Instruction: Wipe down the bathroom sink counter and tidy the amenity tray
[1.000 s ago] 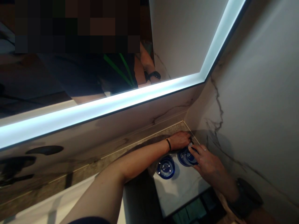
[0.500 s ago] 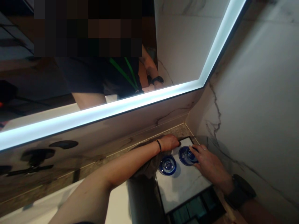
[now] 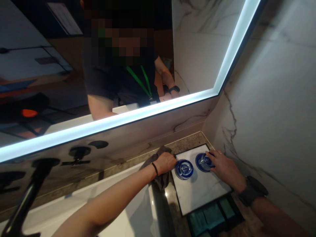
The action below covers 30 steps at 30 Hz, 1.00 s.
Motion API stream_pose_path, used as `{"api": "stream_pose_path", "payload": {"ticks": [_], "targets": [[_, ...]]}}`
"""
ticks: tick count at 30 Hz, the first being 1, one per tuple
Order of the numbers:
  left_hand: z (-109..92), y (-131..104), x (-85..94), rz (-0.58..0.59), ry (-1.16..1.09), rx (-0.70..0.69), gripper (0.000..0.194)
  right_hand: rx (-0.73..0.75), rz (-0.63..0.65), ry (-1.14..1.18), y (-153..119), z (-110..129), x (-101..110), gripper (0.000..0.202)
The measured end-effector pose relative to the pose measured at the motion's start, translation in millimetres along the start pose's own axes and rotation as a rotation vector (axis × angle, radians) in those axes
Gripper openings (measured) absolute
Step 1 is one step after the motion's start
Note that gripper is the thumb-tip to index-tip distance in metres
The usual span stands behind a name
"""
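My left hand (image 3: 166,163) is closed on a bunched dark grey cloth (image 3: 163,181) at the left edge of a white marble-patterned tray (image 3: 195,194). My right hand (image 3: 224,168) has its fingers curled around a clear glass (image 3: 204,160), which rests on a round blue base or coaster at the tray's back right. Left of it stands a second glass (image 3: 186,169), also with blue around it, and no hand is on it. Part of the held glass is hidden behind my fingers.
A white sink (image 3: 133,204) lies to the left, with a black faucet (image 3: 29,194) over it. A lit mirror (image 3: 138,113) hangs above. Dark-framed compartments with teal packets (image 3: 212,215) sit before the tray. A marble wall (image 3: 276,131) rises on the right.
My left hand has drawn back leftward with the cloth, from the tray's back edge to its left side. My right hand stays at the same glass. The view has shifted slightly.
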<state>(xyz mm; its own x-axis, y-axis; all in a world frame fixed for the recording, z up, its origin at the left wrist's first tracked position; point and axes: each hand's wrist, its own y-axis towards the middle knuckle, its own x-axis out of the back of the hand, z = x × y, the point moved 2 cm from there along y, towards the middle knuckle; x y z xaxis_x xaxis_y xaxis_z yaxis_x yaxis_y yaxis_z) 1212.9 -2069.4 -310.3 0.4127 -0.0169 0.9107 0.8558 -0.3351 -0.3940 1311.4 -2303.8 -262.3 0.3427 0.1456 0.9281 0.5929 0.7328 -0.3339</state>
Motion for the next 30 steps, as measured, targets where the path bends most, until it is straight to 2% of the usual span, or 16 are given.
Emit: {"api": "stream_pose_path", "payload": {"ticks": [8,12,18,22,24,27,30], "targets": [[-46.1,-29.4,-9.1,0.013,-0.058,0.046,0.022,0.02,-0.034,-0.034,3.1,-3.9,-4.1,0.061],[-71.9,-40.0,-14.1,0.083,-0.09,0.025,0.019,0.015,-0.027,-0.039,4.7,-5.2,-4.4,0.059],[-123.7,-57.3,-20.5,0.168,-0.18,-0.023,0.017,0.028,-0.04,-0.046,4.7,-5.5,-3.0,0.058],[-155.7,-65.8,-32.0,0.194,-0.201,-0.049,0.014,0.037,-0.041,-0.051,6.0,-7.7,-4.3,0.057],[-161.9,-68.2,-38.0,0.169,-0.214,-0.027,0.012,0.049,-0.033,-0.064,6.7,-9.6,-5.5,0.057],[-159.2,-73.9,-39.2,0.171,-0.307,0.052,0.011,0.053,-0.016,-0.074,8.0,-12.5,-6.8,0.057],[-153.0,-88.0,-22.3,0.109,-0.602,0.118,0.01,0.065,-0.006,-0.065,11.0,-14.5,-7.0,0.057]]}}
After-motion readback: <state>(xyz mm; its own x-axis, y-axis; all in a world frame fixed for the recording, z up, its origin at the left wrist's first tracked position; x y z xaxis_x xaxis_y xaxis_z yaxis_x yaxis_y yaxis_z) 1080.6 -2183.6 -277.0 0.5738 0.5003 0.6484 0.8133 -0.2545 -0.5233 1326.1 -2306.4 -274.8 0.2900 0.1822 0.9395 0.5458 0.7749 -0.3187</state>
